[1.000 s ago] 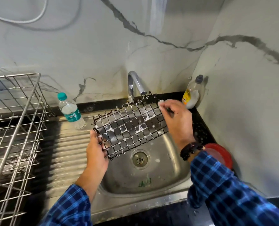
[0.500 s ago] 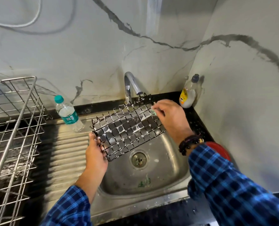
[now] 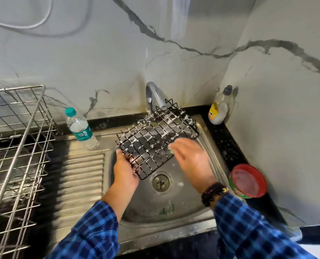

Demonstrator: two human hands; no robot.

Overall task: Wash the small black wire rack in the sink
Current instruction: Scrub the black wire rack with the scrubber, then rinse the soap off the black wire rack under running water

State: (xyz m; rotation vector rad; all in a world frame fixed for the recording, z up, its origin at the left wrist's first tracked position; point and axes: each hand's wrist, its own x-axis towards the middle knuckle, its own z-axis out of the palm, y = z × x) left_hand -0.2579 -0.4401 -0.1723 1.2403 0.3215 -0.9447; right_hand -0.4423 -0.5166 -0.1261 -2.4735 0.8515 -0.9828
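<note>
The small black wire rack (image 3: 155, 139) is held in the air over the steel sink (image 3: 183, 208), at the centre of the frame. It is tilted: its far edge rises to just beside the spout of the tap (image 3: 153, 96), and its near corner hangs low above the drain (image 3: 161, 182). White suds cling to many of the wires.

The left hand (image 3: 126, 172) grips the rack's lower left corner, with its fingers curled in through the mesh. The right hand (image 3: 193, 161) lies at the rack's lower right edge, back upward, its fingers smeared by motion blur. A scrap of something green shows at the fingertips, against the wires (too blurred to name), and I cannot tell whether this hand is gripping it or lying flat. A dark beaded bracelet (image 3: 213, 193) sits on that wrist, and both arms wear blue checked sleeves.

A ribbed draining board (image 3: 80, 174) lies left of the basin, and a clear water bottle (image 3: 80, 128) with a teal cap stands at its back edge. A steel wire basket (image 3: 15, 137) fills the left of the frame. On the black bench (image 3: 228, 146), at the right, a soap bottle (image 3: 219, 107) stands in the corner of the wall, and a red-lidded tub (image 3: 249, 181) sits nearer the lower right.
</note>
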